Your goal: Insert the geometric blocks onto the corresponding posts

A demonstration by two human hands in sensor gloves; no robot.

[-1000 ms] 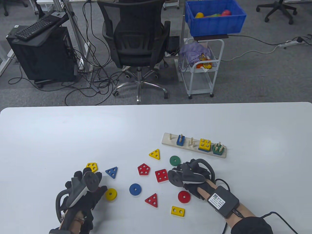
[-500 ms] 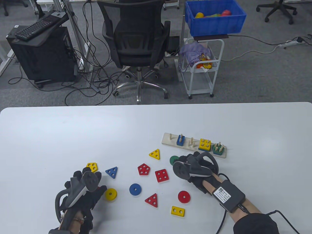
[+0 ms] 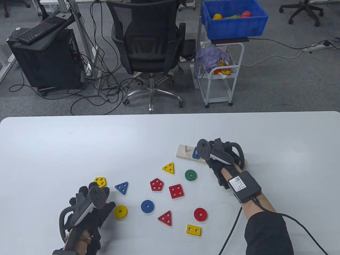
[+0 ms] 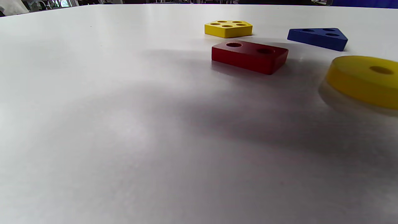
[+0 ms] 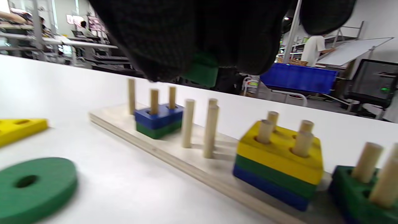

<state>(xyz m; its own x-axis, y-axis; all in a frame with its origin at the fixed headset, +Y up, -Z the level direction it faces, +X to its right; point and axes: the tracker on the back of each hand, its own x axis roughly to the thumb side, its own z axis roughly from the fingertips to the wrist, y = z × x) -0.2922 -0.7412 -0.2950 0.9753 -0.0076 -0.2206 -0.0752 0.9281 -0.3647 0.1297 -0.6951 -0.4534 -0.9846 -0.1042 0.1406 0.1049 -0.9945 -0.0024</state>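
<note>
Bright, even overhead light; wrist views blur nearby (soft shadows below).

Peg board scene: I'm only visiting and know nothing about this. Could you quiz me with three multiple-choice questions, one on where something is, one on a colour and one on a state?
1. Where is the right hand?
A. Over the wooden peg board
B. Over the blue crate
C. On the keyboard

2. What colour is the top block of the four-post stack?
A. Red
B. Yellow
C. White

3. How is the green disc placed?
A. Threaded on a post
B. Lying flat on the table
C. Held in the left hand

Answers:
1 A: the table view shows the right hand above the board, and the right wrist view shows a green block between its fingers.
2 B: the right wrist view shows yellow on top, with green and blue beneath.
3 B: it lies alone in front of the board, with no hand touching it.
</note>
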